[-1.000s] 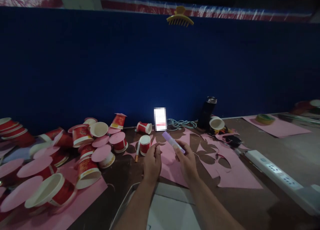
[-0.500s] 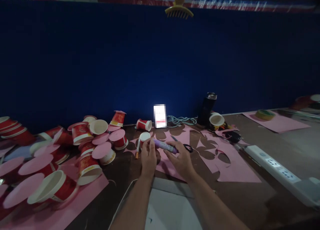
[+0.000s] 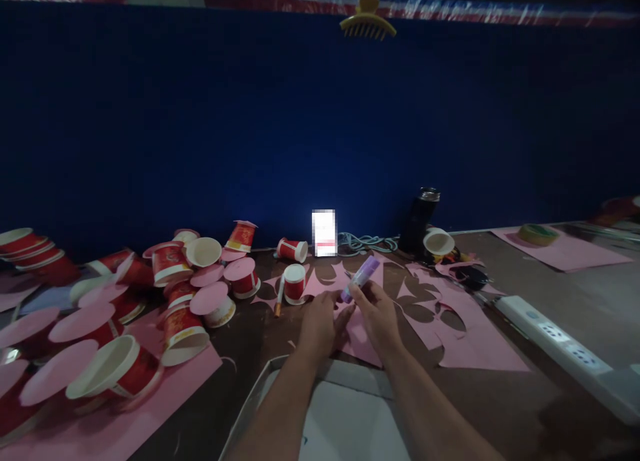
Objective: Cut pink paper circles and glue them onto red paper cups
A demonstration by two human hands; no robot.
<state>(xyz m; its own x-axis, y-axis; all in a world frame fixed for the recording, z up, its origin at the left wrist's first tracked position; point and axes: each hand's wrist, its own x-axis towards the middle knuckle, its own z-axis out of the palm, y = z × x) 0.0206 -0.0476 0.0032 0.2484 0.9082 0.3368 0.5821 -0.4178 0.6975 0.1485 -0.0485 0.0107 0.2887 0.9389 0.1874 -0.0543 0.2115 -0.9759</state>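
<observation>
A purple glue stick (image 3: 361,280) is in my right hand (image 3: 379,317), tilted with its upper end to the right. My left hand (image 3: 320,322) is just left of the glue stick's lower end, low over the table, thumb and forefinger apart; I see nothing between them. Under and beside my hands lies pink paper (image 3: 363,341) with round pieces cut out. A red-and-white paper cup (image 3: 295,284) stands upside down beyond my left hand. Against it leans a thin white stick with an orange end (image 3: 279,301).
Many red paper cups, several with pink discs (image 3: 209,298), crowd the left. A shallow pale box (image 3: 350,414) lies under my forearms. To the right are a power strip (image 3: 555,344), a dark flask (image 3: 420,217) and a tape roll (image 3: 537,235). A bright screen (image 3: 325,233) stands at the back.
The glue stick has turned from nearly level to steeply tilted. My left hand has let go of it and moved down and to the right; my right hand keeps hold.
</observation>
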